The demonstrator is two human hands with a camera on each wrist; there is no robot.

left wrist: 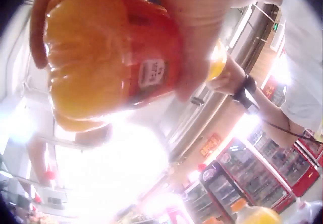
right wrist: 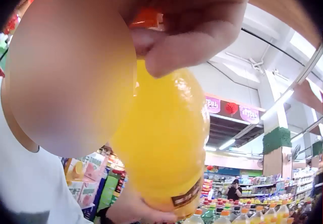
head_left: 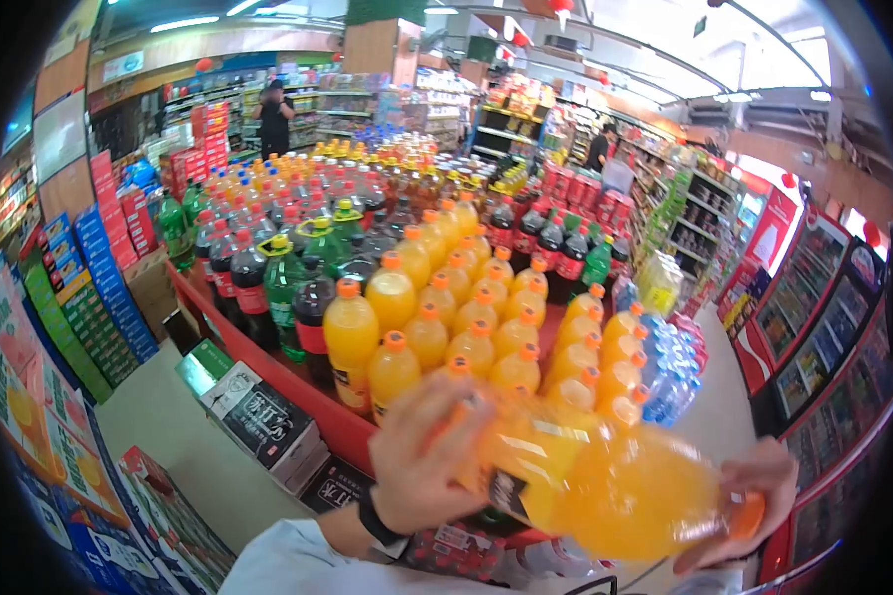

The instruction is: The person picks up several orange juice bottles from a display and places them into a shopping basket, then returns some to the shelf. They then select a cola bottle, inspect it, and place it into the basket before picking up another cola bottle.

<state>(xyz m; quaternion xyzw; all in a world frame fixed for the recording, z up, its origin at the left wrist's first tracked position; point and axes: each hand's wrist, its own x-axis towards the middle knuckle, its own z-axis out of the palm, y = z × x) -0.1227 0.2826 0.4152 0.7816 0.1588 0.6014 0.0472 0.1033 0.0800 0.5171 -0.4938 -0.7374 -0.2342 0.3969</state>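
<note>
A large bottle of orange drink [head_left: 625,486] lies nearly level across my front in the head view, its orange cap to the right. My left hand [head_left: 419,451] grips it at the base end, fingers curled round the label area. At the neck, just by the cap, my right hand [head_left: 767,476] holds the other end. The left wrist view has the bottle's ribbed base [left wrist: 88,57] and a red label close up. In the right wrist view, thumb and fingers close round the neck below the orange cap [right wrist: 146,18]. Rows of similar orange bottles [head_left: 476,342] stand just beyond.
A red-edged display stand [head_left: 268,372] bears many drinks, with cola bottles [head_left: 250,283] and green bottles [head_left: 286,297] at left. Cartons [head_left: 258,416] sit on the floor beside it. Drink fridges [head_left: 814,307] line the right. A person in dark clothes [head_left: 275,117] stands far back.
</note>
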